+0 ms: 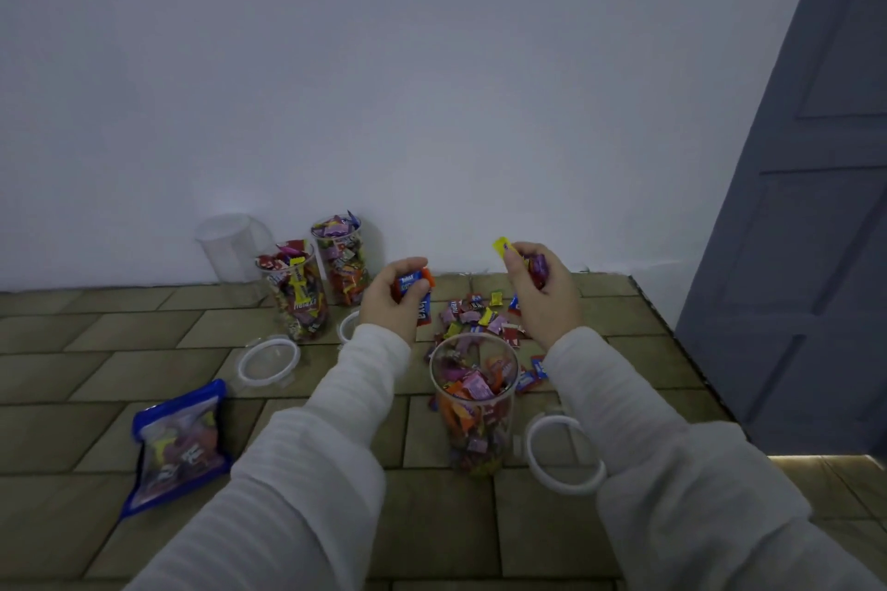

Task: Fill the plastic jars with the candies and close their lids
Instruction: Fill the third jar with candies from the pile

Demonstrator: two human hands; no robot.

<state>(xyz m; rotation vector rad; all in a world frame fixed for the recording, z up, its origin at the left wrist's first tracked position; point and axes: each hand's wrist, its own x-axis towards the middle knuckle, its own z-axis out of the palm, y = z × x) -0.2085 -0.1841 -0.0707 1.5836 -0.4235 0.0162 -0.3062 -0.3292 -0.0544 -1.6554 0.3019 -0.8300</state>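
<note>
Nearest us stands the open jar (473, 403), partly filled, its lid (566, 455) lying beside it on the surface (144, 350). Just beyond, our left hand (393, 295) grips a bunch of candies and our right hand (540, 286) clutches more, above the loose pile (475, 314). We judge filling is underway; next, both handfuls should drop into that jar. Farther back, two full jars (319, 283) wait unlidded.
</note>
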